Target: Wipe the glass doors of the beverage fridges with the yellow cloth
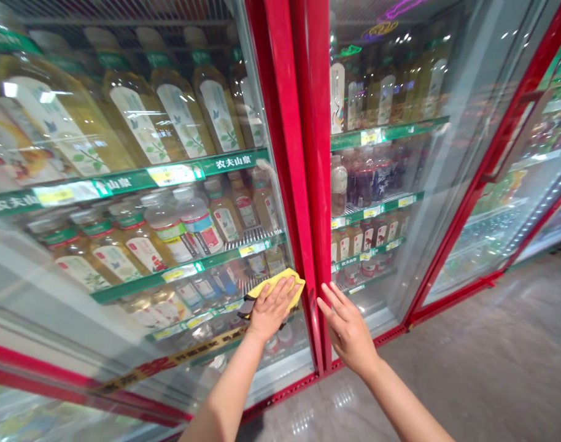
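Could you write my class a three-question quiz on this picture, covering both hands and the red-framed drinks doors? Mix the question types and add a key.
1. Multiple choice: What does the left hand lie flat on?
a) a bottle cap
b) a yellow cloth
c) a price tag

2. True or false: The right hand grips a bottle.

3. Short answer: What do the shelves behind the glass hold, top row included?

Key:
1. b
2. False; its fingers are extended, close to the red door frame, and hold nothing.
3. Bottled drinks.
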### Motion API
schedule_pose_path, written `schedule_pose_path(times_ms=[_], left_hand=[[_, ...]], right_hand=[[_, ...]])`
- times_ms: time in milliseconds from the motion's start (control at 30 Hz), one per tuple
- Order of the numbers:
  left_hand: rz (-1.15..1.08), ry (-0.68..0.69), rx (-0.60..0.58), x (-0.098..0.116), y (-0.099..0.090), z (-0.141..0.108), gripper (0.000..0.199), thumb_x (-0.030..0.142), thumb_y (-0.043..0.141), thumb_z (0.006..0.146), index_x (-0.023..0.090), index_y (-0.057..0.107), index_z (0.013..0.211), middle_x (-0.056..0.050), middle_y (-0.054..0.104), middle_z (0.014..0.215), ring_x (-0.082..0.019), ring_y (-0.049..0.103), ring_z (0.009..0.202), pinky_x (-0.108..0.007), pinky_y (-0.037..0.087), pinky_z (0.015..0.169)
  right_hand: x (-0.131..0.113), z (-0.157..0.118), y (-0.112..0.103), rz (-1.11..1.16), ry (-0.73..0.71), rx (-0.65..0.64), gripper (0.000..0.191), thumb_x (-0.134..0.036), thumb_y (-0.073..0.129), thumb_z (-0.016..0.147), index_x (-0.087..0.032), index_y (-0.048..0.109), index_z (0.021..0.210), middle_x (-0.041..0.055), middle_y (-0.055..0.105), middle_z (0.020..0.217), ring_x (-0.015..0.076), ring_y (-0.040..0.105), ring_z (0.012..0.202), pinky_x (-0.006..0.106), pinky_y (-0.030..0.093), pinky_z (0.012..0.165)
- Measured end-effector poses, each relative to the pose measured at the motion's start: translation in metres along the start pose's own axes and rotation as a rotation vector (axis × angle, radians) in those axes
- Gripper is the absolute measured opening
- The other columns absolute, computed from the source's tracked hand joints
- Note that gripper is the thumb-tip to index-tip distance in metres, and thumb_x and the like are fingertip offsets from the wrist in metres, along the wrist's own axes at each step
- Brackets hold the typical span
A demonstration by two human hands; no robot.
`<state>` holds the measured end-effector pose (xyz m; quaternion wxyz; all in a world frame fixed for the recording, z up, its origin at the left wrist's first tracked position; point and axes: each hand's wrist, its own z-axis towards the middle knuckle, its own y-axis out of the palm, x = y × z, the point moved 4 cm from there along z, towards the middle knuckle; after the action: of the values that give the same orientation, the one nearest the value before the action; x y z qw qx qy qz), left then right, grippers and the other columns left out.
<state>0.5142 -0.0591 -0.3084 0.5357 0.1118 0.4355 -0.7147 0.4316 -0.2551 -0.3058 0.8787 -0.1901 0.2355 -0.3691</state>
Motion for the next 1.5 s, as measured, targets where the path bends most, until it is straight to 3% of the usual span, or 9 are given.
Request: schedule_pose_path(times_ms=[333,467,600,733,900,1000,1100,1300,1500], left_hand=[[-0.018,-0.192,0.021,-0.044,-0.03,0.071,0.081,0.03,0.068,0.086,0.024,0.034,0.158,-0.002,0.024,0.168,-0.018,-0.006,0.159,-0.05,-0.015,0.128],[-0.036,-0.424,0.029,-0.057,-0.032,0.046,0.09,0.031,0.074,0.082,0.027,0.03,0.16,-0.007,0.032,0.165,-0.021,-0.003,0.159,-0.052,-0.014,0.128],[-0.014,-0.396,0.01,-0.025,-0.018,0.014,0.081,0.023,0.07,0.082,0.028,0.039,0.156,-0.004,0.032,0.165,-0.02,-0.004,0.159,-0.053,-0.01,0.129],[-0.037,-0.244,-0.002,-0.006,-0.014,0.026,0.07,0.018,0.061,0.086,0.031,0.045,0.153,0.003,0.032,0.166,-0.015,-0.006,0.159,-0.047,-0.013,0.129],[-0.038,-0.341,0.003,-0.046,-0.033,0.051,0.075,0.032,0.063,0.088,0.029,0.036,0.158,-0.001,0.038,0.163,-0.017,-0.006,0.159,-0.049,-0.015,0.128],[-0.016,-0.465,0.018,-0.062,-0.04,0.03,0.08,0.04,0.068,0.086,0.024,0.037,0.158,-0.008,0.042,0.161,-0.021,-0.002,0.16,-0.052,-0.012,0.129],[0.0,-0.509,0.011,-0.05,-0.034,-0.01,0.072,0.037,0.07,0.084,0.024,0.048,0.152,-0.009,0.048,0.157,-0.022,-0.002,0.16,-0.053,-0.006,0.129],[-0.031,-0.295,-0.078,-0.02,-0.012,-0.052,0.057,0.025,0.067,0.083,0.033,0.062,0.139,-0.001,0.052,0.155,-0.018,0.006,0.16,-0.047,-0.012,0.129],[-0.023,-0.313,-0.084,-0.082,-0.028,-0.059,0.07,0.039,0.07,0.083,0.037,0.048,0.15,-0.001,0.05,0.156,-0.022,0.013,0.159,-0.05,-0.01,0.129]], right_hand=[[-0.011,0.051,-0.014,0.039,-0.042,0.088,0.063,0.001,0.045,0.089,-0.023,0.052,0.147,0.0142,0.055,0.151,0.0278,0.032,0.153,0.055,0.052,0.11],[-0.011,0.062,-0.012,0.035,-0.01,0.109,0.069,0.0,0.044,0.091,-0.026,0.041,0.155,0.0138,0.054,0.152,0.029,0.031,0.153,0.057,0.052,0.11],[-0.012,0.064,0.0,0.008,0.021,0.058,0.078,0.001,0.04,0.092,-0.026,0.023,0.163,0.015,0.045,0.159,0.029,0.028,0.155,0.056,0.05,0.112],[-0.018,0.069,0.009,-0.02,-0.017,0.006,0.085,0.003,0.038,0.091,-0.027,0.01,0.165,0.0143,0.035,0.165,0.027,0.026,0.155,0.055,0.046,0.117],[-0.021,0.076,0.009,-0.005,-0.017,0.001,0.09,0.006,0.038,0.087,-0.029,0.009,0.165,0.0108,0.027,0.168,0.0267,0.024,0.156,0.056,0.044,0.118],[-0.024,0.074,0.01,0.001,-0.02,-0.003,0.091,0.006,0.039,0.086,-0.03,0.009,0.165,0.0106,0.028,0.168,0.0272,0.024,0.156,0.057,0.043,0.118],[-0.03,0.066,0.017,-0.004,-0.039,-0.032,0.091,0.006,0.039,0.086,-0.029,0.008,0.165,0.011,0.029,0.168,0.0274,0.022,0.156,0.057,0.044,0.117],[-0.055,0.063,0.038,0.009,-0.133,-0.101,0.087,0.003,0.04,0.091,-0.03,0.007,0.164,0.0132,0.029,0.167,0.0283,0.02,0.156,0.058,0.046,0.115],[-0.068,0.076,0.048,0.057,-0.125,-0.111,0.089,0.004,0.04,0.091,-0.033,0.006,0.164,0.0113,0.024,0.169,0.0302,0.02,0.156,0.062,0.044,0.115]])
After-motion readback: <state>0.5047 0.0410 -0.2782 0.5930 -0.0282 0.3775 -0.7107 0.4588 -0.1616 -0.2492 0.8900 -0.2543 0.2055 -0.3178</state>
